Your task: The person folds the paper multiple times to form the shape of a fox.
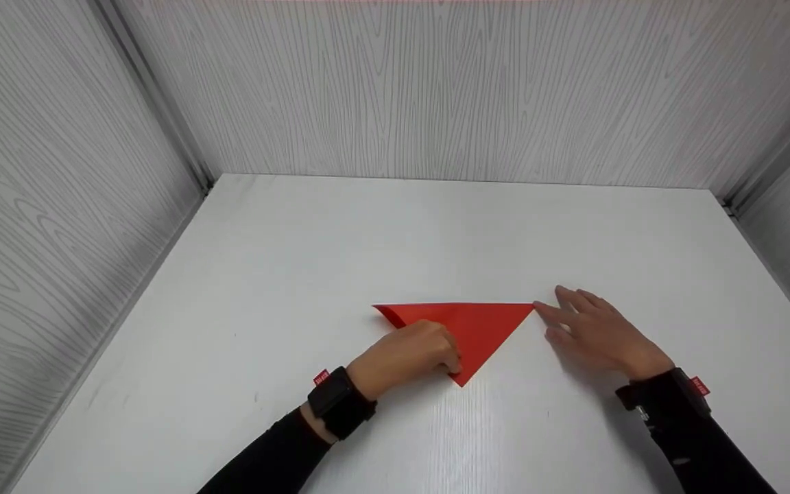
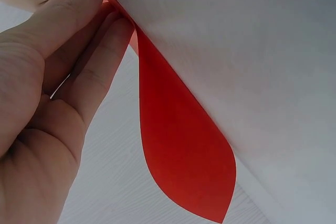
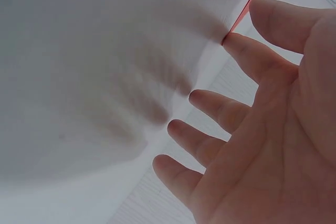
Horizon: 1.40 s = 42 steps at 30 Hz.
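The red paper (image 1: 487, 329) lies on the white table (image 1: 299, 254), folded triangular; creasing appears in hand. The left hand (image 1: 412, 350) pinches the edge by the near corner; the right hand (image 1: 597, 336), fingers spread, touches the right corner. Next probably requires flattening the bulging left end, partly obstructed by the left hand. Wood-grain panels (image 1: 436, 89) stand behind.

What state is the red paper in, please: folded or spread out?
Folded: the red paper shows as a triangle in the head view, though its left side curves in the left wrist view.
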Each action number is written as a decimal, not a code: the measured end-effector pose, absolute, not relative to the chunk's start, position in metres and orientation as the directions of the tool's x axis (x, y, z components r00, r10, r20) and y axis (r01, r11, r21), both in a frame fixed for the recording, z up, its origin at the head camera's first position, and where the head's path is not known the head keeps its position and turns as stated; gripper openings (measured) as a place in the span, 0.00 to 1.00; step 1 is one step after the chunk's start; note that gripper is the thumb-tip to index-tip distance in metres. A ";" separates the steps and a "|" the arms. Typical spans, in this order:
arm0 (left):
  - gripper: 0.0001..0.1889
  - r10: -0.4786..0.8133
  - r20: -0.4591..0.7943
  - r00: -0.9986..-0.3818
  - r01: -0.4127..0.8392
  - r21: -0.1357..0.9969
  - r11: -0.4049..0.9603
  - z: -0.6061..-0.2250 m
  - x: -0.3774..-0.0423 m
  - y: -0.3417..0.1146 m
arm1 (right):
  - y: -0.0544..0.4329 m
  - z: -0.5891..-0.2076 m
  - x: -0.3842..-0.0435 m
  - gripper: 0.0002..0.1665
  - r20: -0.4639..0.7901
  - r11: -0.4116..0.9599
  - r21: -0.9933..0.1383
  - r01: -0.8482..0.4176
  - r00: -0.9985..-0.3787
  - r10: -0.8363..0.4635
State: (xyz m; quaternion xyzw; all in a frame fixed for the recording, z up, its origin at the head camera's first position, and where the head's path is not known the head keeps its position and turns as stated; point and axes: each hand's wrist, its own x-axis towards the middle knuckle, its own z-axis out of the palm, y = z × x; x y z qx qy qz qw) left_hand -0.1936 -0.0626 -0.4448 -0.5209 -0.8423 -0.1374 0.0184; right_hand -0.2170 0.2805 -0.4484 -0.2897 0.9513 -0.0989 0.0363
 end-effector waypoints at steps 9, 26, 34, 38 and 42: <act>0.16 0.874 0.155 -0.461 0.880 0.201 0.429 -0.444 -0.194 -0.062 | 0.291 -0.443 -0.216 0.33 -0.076 0.853 -0.300 -0.428 -0.880 -0.468; 0.12 0.868 0.127 -0.481 0.866 0.223 0.447 -0.444 -0.196 -0.061 | 0.205 -0.434 -0.210 0.36 0.124 0.721 -0.262 -0.641 -0.764 -0.634; 0.14 0.867 0.120 -0.484 0.863 0.230 0.450 -0.444 -0.196 -0.059 | 0.193 -0.446 -0.208 0.34 0.103 0.725 -0.206 -0.657 -0.751 -0.652; 0.14 0.871 0.118 -0.477 0.868 0.220 0.445 -0.444 -0.196 -0.060 | 0.192 -0.447 -0.207 0.34 0.082 0.739 -0.192 -0.645 -0.761 -0.643; 0.14 0.873 0.120 -0.473 0.871 0.212 0.443 -0.443 -0.196 -0.061 | 0.192 -0.449 -0.208 0.34 0.071 0.740 -0.188 -0.646 -0.760 -0.646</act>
